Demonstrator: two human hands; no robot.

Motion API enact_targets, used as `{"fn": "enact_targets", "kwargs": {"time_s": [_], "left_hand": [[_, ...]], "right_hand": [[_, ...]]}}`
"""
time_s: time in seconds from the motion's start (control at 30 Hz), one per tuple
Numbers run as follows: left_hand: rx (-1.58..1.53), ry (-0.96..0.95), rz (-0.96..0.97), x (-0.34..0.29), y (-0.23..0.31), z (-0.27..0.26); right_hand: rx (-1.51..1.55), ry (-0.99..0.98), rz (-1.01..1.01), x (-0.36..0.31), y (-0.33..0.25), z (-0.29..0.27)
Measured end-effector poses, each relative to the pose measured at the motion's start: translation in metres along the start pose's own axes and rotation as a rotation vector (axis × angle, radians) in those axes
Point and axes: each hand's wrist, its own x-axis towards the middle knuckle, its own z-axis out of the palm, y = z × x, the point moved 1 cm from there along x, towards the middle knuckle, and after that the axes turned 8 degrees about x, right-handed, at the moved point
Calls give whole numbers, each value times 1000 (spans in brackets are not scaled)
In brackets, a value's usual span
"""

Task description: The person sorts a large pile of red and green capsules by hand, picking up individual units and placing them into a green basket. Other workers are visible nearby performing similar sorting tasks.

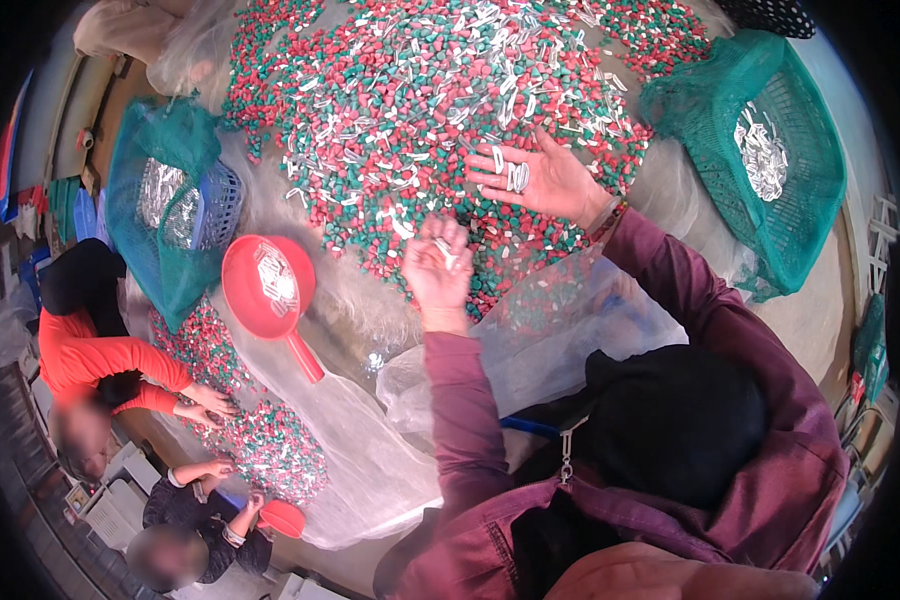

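My right hand (555,185) is palm up over the pile, fingers stretched out. Several narrow white loop-shaped pieces (517,177) lie across its fingers, held there. To its left, my left hand (438,270) has its fingers curled in, with a small white piece (446,256) at them; its exact shape is blurred. Under and beyond both hands spreads a broad pile (400,140) of small red and green pieces, mixed with many white loop-shaped ones. Neither hand touches the containers around it.
A red long-handled scoop (238,285) with white pieces lies left. Green net-covered baskets (805,190) (125,190) holding white pieces stand at right and left. Translucent sheeting (360,450) lies nearby. At lower left, a person in orange (120,365) and another in black (205,540) reach into a smaller pile.
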Motion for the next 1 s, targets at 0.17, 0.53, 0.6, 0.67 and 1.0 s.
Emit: {"fn": "enact_targets", "kwargs": {"time_s": [0.17,0.53,0.6,0.67,1.0], "left_hand": [[-243,103,166,-6,-47,6],[-338,69,244,-10,-47,22],[-320,115,249,-8,-46,22],[-290,91,243,-8,-46,24],[-149,315,155,-7,-69,14]], "right_hand": [[39,-97,9,-3,0,5],[-444,114,-237,-7,4,4],[-473,142,-255,-7,5,4],[-518,154,-264,-7,7,5],[-1778,-13,-200,-22,66,42]]}}
